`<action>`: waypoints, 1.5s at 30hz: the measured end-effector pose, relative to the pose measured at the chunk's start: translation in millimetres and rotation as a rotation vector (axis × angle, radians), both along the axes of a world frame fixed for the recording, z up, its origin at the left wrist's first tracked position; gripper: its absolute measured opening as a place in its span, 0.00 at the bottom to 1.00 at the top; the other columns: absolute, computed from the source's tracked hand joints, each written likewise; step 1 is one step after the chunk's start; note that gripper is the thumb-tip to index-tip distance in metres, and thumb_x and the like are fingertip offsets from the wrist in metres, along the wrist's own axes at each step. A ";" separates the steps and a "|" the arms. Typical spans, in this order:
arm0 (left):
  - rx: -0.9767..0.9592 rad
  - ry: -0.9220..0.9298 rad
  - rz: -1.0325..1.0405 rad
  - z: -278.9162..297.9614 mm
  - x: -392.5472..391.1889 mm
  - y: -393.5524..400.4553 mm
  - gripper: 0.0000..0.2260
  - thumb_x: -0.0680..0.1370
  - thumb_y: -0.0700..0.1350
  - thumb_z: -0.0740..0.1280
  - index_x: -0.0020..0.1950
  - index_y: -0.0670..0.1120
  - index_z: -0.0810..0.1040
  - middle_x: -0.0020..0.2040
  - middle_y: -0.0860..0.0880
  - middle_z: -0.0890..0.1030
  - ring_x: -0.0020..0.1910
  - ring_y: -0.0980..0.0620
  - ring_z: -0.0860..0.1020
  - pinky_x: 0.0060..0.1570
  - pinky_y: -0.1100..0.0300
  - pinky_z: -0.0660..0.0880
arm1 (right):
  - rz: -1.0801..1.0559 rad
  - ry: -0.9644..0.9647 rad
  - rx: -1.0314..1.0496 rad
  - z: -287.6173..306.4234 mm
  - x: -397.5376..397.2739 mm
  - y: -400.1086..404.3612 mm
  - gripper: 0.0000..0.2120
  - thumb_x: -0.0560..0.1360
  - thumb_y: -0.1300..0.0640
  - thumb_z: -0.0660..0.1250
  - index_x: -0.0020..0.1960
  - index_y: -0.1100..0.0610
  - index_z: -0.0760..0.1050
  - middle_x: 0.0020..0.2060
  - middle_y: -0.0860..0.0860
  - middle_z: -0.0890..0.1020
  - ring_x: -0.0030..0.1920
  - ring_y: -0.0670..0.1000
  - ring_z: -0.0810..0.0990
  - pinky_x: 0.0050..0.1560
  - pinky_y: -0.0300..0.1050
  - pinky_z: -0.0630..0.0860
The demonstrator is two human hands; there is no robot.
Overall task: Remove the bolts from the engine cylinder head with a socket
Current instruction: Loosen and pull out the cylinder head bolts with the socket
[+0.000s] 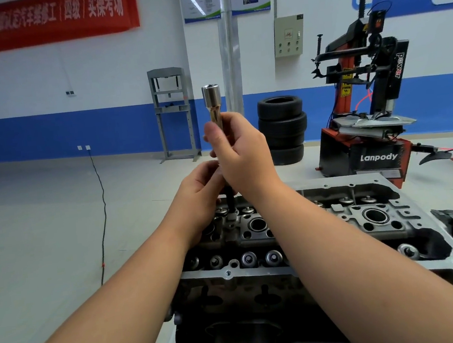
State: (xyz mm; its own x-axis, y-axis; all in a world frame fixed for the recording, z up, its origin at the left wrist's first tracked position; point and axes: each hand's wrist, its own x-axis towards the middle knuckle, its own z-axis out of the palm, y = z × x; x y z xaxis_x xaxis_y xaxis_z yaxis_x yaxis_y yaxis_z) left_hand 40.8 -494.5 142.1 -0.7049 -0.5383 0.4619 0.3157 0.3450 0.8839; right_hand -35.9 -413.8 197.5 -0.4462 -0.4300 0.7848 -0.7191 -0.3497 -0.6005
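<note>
Nearest, the cylinder head point(303, 235) lies below both hands. Just above it, the left hand point(200, 196) pinches the dark bolt point(230, 198), and the right hand point(242, 156) grips the upright socket point(212, 100). A bolt appears mid-extraction; next, it probably needs lifting clear of the head and parting from the socket.

stacked tyres point(283, 130), tyre changer point(366, 108), red banner point(44, 18), grey press frame point(174, 112)

left hand point(198, 193): bare, no glove | right hand point(241, 153): bare | forearms: uncovered, sleeves out of view
</note>
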 end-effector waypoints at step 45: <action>0.002 0.050 0.017 -3.0 -3.1 -4.0 0.09 0.76 0.55 0.72 0.55 0.56 0.82 0.50 0.49 0.86 0.49 0.54 0.84 0.46 0.60 0.79 | 0.246 -0.220 -0.020 10.7 20.7 7.3 0.10 0.81 0.46 0.63 0.54 0.52 0.74 0.41 0.52 0.82 0.38 0.47 0.80 0.41 0.41 0.78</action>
State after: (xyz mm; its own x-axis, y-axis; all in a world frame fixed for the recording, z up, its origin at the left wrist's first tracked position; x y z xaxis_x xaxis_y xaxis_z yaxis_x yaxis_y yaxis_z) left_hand 37.6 -498.6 139.1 -0.6717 -0.5507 0.4955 0.3541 0.3488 0.8677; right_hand -15.2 -406.5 208.3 -0.4902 -0.5316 0.6907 -0.4656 -0.5102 -0.7231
